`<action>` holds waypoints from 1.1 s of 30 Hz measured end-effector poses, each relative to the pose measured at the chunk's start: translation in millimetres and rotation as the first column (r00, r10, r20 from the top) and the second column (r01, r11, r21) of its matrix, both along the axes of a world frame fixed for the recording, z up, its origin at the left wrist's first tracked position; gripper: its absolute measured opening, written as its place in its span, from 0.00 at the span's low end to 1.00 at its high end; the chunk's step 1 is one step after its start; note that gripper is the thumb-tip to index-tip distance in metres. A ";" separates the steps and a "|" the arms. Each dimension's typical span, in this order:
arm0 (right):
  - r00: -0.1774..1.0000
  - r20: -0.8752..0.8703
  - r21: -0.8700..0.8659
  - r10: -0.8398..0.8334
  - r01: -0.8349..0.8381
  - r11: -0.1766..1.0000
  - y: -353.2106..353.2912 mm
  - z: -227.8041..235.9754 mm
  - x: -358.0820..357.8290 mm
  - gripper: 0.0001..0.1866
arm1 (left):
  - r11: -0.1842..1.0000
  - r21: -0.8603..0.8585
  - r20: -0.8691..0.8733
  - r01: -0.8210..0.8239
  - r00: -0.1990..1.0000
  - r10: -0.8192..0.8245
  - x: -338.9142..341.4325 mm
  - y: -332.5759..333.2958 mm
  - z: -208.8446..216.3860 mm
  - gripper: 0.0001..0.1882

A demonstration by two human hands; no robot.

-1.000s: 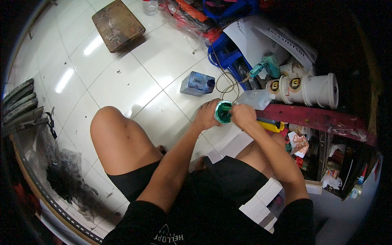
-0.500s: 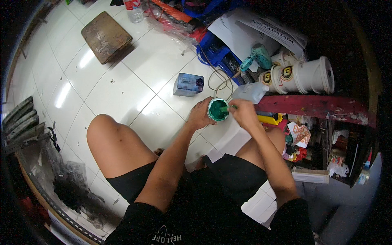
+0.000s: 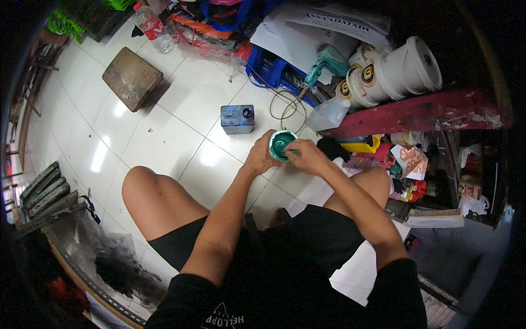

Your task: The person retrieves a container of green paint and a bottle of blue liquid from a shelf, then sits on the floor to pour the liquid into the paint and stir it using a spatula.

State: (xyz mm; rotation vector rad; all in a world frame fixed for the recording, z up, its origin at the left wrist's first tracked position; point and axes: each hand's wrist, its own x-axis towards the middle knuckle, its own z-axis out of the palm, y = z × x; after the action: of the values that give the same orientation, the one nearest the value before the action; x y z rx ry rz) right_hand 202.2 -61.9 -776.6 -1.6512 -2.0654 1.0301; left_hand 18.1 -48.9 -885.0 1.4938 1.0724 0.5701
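Observation:
My left hand (image 3: 259, 154) is wrapped round the side of a small round tub (image 3: 272, 137) with a pale, paint-smeared rim. Dark green paint (image 3: 280, 143) fills it, with a light swirl on the surface. From the right, my right hand (image 3: 308, 158) reaches the tub's rim, fingers pinched on a green-coated stirring stick (image 3: 293, 153). The stick's lower end is hidden in the paint and by my fingers. Just beyond the tub stands a blue-stained rectangular container (image 3: 238, 120) on the floor.
White floor tiles (image 3: 181, 109) spread ahead. A worn brown stool (image 3: 131, 79) stands far left, near a plastic bottle (image 3: 153, 30). To the right are a teal-stained heat gun (image 3: 327, 60), a translucent jug (image 3: 329, 114), white buckets (image 3: 402, 71) and a red plank (image 3: 411, 112).
My right hand has come closer to the tub's near right rim, and less of the stick shows. The whole view has shifted and turned slightly; my left hand keeps its hold.

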 end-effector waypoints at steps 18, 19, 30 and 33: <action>0.946 0.061 0.098 0.319 -0.324 0.941 52.4 4.9 18.4 0.08 | 0.999 0.003 0.084 -0.036 0.996 0.035 5.9 -3.1 21.1 0.48; 0.934 -0.019 0.148 0.356 -0.350 0.925 39.4 13.0 9.5 0.08 | 0.999 -0.023 0.105 -0.039 0.994 0.042 5.7 -3.4 22.1 0.48; 0.950 0.193 -0.090 0.247 -0.234 0.968 25.6 -15.0 34.7 0.10 | 0.998 0.062 0.021 -0.028 0.999 0.027 13.4 -5.7 25.3 0.49; 0.999 -0.026 -0.009 0.042 -0.042 0.999 25.4 21.3 1.4 0.11 | 0.996 0.065 -0.002 -0.060 0.998 0.060 3.5 -6.0 20.0 0.50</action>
State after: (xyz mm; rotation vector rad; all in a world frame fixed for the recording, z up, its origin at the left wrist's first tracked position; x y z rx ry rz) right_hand 203.6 -36.5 -755.3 -1.5965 -2.0902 1.0705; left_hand 21.6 -54.9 -865.0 1.5237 1.1136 0.6500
